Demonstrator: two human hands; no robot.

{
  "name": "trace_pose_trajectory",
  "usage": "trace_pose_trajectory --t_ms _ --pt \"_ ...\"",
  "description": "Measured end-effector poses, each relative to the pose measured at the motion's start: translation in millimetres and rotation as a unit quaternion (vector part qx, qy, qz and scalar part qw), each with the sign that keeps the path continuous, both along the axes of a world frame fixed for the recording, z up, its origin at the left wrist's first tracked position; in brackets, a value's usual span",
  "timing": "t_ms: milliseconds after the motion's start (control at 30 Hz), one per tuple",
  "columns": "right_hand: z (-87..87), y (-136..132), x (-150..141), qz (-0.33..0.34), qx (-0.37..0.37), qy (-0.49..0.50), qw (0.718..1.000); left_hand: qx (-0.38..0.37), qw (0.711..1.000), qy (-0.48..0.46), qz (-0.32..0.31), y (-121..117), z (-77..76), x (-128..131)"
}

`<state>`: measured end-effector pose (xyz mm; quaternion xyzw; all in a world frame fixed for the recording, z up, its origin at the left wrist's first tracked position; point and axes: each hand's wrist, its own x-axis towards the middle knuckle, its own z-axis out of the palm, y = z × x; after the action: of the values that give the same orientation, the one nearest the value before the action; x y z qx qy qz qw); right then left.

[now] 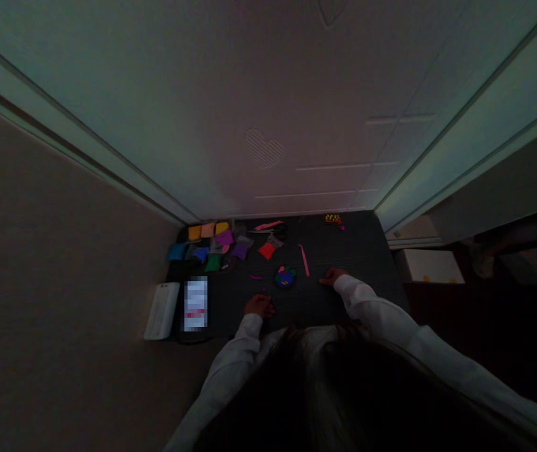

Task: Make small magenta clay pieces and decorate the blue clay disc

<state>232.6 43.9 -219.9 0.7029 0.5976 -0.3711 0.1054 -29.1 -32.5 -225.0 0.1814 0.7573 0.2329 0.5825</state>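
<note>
Orange, purple and blue packets of clay (224, 238) sit at the far left of the dark mat (344, 251). Our left hand (259, 306) lies loosely curled, apparently empty, near a round blue-and-green clay disc (285, 277). Beyond it lies a slender pink tool (304, 260); our right hand (333, 277) rests flat, pinching nothing.

The left hand (259, 306) lies curled and palm-down, its white sleeve (235, 358) reaching the wrist. The right hand (333, 277) stretches farther forward, fingers pointing inward, well apart.
</note>
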Motion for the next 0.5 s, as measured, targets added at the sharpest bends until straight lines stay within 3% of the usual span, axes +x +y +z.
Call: trace_pose_trajectory --t_ms 267,500 --pt "-6.2 -3.5 -0.3 -0.014 0.007 0.022 1.0 0.0 1.0 0.003 0.008 0.2 4.1 1.7" --pt "-2.4 -1.8 -1.2 -0.024 -0.008 0.012 1.0 0.009 1.0 -0.008 0.006 -0.8 -1.0 -0.3"
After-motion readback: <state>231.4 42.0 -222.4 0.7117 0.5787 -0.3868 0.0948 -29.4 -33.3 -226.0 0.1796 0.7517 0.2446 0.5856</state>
